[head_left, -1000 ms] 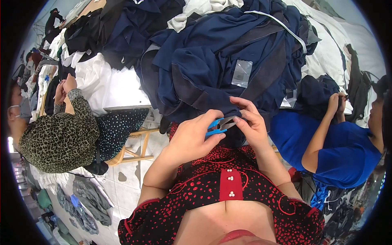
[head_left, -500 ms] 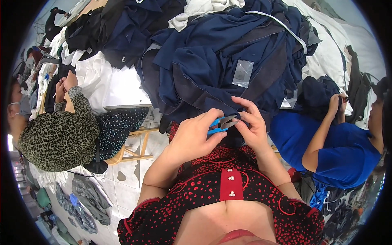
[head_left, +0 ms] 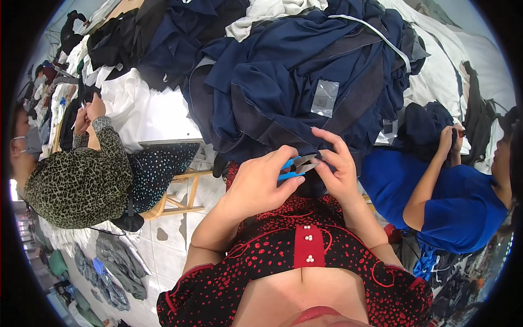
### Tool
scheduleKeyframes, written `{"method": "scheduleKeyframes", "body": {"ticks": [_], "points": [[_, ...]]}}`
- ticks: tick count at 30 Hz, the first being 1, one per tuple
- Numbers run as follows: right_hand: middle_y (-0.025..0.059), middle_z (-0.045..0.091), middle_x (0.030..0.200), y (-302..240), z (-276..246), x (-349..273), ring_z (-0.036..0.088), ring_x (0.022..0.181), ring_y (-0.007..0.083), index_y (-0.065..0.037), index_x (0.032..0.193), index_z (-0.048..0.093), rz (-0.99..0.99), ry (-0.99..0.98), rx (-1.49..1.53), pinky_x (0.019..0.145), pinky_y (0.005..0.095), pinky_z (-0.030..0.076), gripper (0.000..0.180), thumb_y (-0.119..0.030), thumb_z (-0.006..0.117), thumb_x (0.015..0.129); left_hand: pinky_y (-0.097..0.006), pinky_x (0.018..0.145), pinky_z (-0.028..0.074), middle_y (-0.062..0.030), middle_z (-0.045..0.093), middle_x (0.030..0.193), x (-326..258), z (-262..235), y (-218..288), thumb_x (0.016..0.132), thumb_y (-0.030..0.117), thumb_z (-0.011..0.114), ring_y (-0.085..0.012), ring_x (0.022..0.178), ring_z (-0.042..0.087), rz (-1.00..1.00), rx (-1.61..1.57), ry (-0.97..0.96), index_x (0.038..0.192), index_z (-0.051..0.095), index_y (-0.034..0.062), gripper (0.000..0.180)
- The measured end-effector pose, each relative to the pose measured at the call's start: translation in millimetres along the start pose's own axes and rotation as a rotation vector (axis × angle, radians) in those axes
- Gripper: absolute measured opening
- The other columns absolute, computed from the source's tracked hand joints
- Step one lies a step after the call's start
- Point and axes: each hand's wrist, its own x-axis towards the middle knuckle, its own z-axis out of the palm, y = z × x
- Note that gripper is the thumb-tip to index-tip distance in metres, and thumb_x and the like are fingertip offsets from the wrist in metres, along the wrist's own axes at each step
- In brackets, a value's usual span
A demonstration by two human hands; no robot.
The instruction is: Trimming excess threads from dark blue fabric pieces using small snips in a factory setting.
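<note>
Now, in the head view, the left hand [head_left: 260,182] is wrapped around a pair of blue-handled thread snips [head_left: 297,166], fingers closed on the grip, metal blades pointing right toward the other hand. The right hand [head_left: 339,171] is pinching an edge of the navy garment [head_left: 305,82], thumb and fingertips pressed together on a small fold of cloth, just beside the snips' tips. Both hands sit at the near edge of that navy garment, which is heaped high and spreads away from the person over the white table [head_left: 163,114].

On the garment, above the hands, lies a small clear plastic packet [head_left: 325,98]. To the left of the garment, a person in a leopard-print top [head_left: 81,180] sits on a wooden stool [head_left: 182,191], both hands raised at a dark piece. To the right of it, a person in a blue shirt [head_left: 463,207] holds another dark bundle [head_left: 427,128].

The step in hand looks like trimming: blades slightly apart, right at the pinched fold. I can't make out any loose thread; too fine to see. The next move, as I judge it, calls for holding the fold taut and keeping the blade tips clear of the cloth and of the right fingertips, which sit very close.
</note>
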Motion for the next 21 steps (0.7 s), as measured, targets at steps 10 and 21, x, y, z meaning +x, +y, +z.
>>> {"method": "scheduleKeyframes", "body": {"ticks": [10,21], "points": [[0.0165,0.052,0.127,-0.5,-1.1,0.5,0.050,0.116,0.0305,-0.002,0.091,0.067,-0.002,-0.018,-0.003,0.102,0.0435,0.033,0.015,-0.007,0.061,0.079,-0.042,0.059,0.047,-0.0154,0.061,0.077,-0.5,3.7,-4.2,0.080,0.021,0.067,-0.0362,0.071,0.062,0.014,-0.068,-0.007,0.105,0.044,0.0049,0.037],[0.0164,0.052,0.126,-0.8,0.9,1.0,0.051,0.114,0.0292,-0.001,0.090,0.067,0.015,0.023,0.043,0.098,0.0387,0.036,0.014,-0.007,0.062,0.079,-0.041,0.058,0.047,-0.0148,0.061,0.079,-3.4,5.3,-7.9,0.079,0.020,0.068,-0.0358,0.070,0.062,0.066,-0.043,0.046,0.103,0.044,0.0056,0.037]]}}
